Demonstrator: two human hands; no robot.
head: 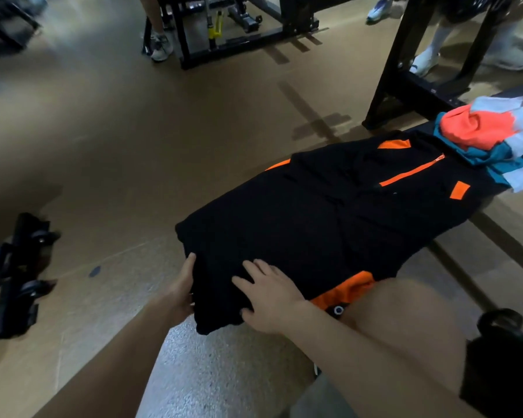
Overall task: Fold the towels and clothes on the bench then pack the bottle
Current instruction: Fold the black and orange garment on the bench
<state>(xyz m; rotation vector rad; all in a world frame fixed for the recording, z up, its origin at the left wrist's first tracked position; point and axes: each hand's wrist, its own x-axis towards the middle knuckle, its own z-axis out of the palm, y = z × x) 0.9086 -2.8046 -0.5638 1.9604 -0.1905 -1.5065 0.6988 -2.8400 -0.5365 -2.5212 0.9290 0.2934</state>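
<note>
Left hand: my left hand (180, 292) grips the near left edge of the black garment (314, 224), thumb on top of the cloth and the other fingers hidden beneath it.
Right hand: my right hand (269, 297) lies flat on top of the same garment just beside the left one, fingers spread and straight, pressing the fabric down; it grasps nothing.
Black garment: it lies stretched along the bench (514, 92), running away from me toward the upper right, its near end under both my hands and hanging slightly over the edge. It has an orange zip and orange patches at the far end, and an orange part shows at the near right, beside my wrist.
Folded pile: a stack of coral, teal and pale blue cloth (492, 140) sits at the far end of the bench, touching the far end of the black garment, well apart from my hands.
My leg: my bare knee (405, 321) is just right of my right forearm.
Black bag: a dark bag (501, 363) with a handle stands at the lower right.
Floor: a black piece of equipment (15, 279) lies on the brown floor (118, 146) to my left; gym frames and other people's shoes show at the top.
</note>
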